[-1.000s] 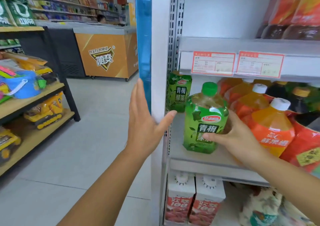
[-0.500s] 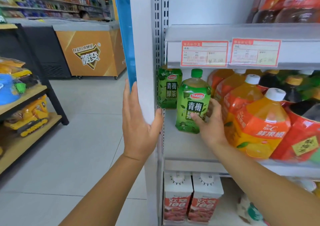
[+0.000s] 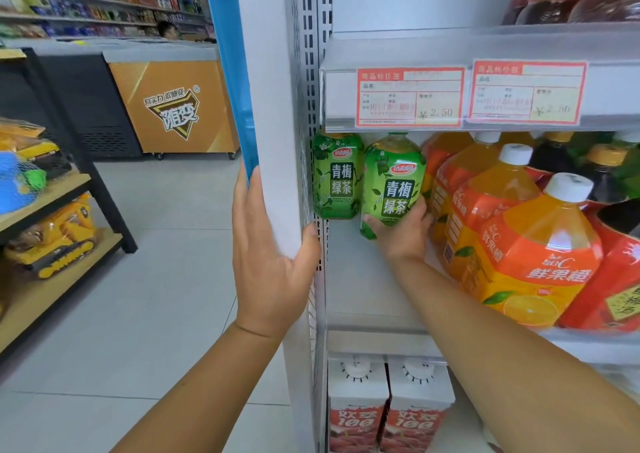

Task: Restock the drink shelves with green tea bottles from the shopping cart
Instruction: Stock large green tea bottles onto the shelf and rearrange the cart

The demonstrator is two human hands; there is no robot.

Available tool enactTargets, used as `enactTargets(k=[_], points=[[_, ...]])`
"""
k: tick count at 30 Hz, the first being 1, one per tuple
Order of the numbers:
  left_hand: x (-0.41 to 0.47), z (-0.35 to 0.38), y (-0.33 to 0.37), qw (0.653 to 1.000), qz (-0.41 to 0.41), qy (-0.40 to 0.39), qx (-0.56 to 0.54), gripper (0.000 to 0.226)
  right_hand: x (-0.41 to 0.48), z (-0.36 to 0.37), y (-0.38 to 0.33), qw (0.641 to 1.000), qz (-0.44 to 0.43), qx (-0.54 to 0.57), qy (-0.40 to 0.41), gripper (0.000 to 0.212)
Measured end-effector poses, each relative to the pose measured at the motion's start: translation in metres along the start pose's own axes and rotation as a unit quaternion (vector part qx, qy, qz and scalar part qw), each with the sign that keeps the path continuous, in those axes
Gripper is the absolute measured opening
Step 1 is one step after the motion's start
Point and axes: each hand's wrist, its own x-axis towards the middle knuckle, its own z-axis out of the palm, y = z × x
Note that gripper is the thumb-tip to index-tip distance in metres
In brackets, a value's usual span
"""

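A grey tiled floor [image 3: 166,262] runs past a wooden toy shelf [image 3: 34,296] and an orange chest freezer [image 3: 173,106] to the white shelf upright [image 3: 273,106]. The left hand [image 3: 270,262] clasps the upright, fingers flat on its side and thumb hooked round its front edge. On the middle shelf [image 3: 356,279] a rear green tea bottle [image 3: 337,175] stands far left, the right hand [image 3: 401,234] grips the green tea bottle [image 3: 393,182] just beside it, orange juice bottles [image 3: 519,244] crowd the right, and cartons [image 3: 356,400] stand below.

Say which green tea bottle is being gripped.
The green plastic tea bottle nearer the orange juice bottles, gripped low by the right hand; the other stands untouched.
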Motion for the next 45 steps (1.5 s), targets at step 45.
enactTargets(k=[45], points=[[-0.007,-0.022,0.017,0.998,0.000,0.001,0.064,0.074,-0.088,-0.164,-0.087,0.863,-0.238,-0.292,-0.337,0.067]])
